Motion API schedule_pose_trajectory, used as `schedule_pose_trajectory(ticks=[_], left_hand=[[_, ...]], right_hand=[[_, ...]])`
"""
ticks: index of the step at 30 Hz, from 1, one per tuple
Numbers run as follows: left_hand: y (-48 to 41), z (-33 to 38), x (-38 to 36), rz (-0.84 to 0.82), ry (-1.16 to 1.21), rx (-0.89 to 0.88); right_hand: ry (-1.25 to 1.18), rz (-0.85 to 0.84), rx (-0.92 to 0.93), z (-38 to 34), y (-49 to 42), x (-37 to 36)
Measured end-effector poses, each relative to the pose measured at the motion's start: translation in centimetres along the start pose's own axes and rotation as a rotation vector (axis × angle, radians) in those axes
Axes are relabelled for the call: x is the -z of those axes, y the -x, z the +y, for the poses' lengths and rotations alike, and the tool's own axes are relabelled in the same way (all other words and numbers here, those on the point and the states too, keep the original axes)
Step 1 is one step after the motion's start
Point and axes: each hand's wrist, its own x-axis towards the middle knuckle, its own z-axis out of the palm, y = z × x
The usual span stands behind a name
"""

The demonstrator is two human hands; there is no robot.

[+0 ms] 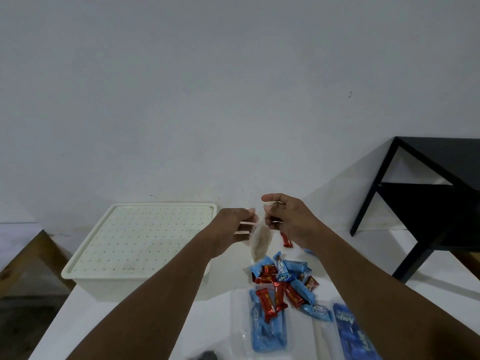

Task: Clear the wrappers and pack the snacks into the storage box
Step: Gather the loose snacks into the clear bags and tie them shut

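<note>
Head view shows both hands raised over the bench (226, 281) with a thin, cloudy clear wrapper (258, 240) hanging between them. I read that as the clearing step: the wrapper is lifted off the surface so it can be taken away without dragging the loose snacks (285, 281), which lie in a red and blue heap at six o'clock from it.

The left hand (233, 227) reaches in from seven o'clock with a nearly straight forearm, its fingers stretched forward and closing on the wrapper's left edge. The right hand (288, 219) comes in from five o'clock, wrist bent a little inward, thumb on top and fingers curled under, pinching the wrapper near its upper end. Motion blur softens the fingertips, but both look clamped on the film, not parted. The lower end dangles free, just above the heap.

The storage box (104, 287) sits at nine o'clock from the hands, against the wall, with its dotted lid (145, 237) on, so in my judgement no packing can start until that comes off. One red bar (287, 240) lies apart at four o'clock from the wrapper, partly under the right hand. Nearer me, at six o'clock, blue packs (267, 331) rest inside clear plastic that I'd guess needs stripping too. A black side table (441, 152) stands at three o'clock, well apart.
</note>
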Motion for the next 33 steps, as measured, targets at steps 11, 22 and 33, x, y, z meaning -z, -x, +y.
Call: schedule_pose_trajectory(ticks=[11, 22, 33], left_hand=[[-2.0, 0.5, 1.3, -0.170, -0.229, -0.120], [-4.3, -1.5, 1.4, 0.194, -0.132, -0.199], [-9.0, -6.8, -0.3, 0.202, -0.465, -0.161]], right_hand=[[0.006, -0.275, -0.142, -4.3, -2.0, 1.8], [-0.129, 0.078, -0.018, 3.0, -1.2, 1.8], [0.462, 0.166, -0.015, 7.8, -4.9, 7.0]])
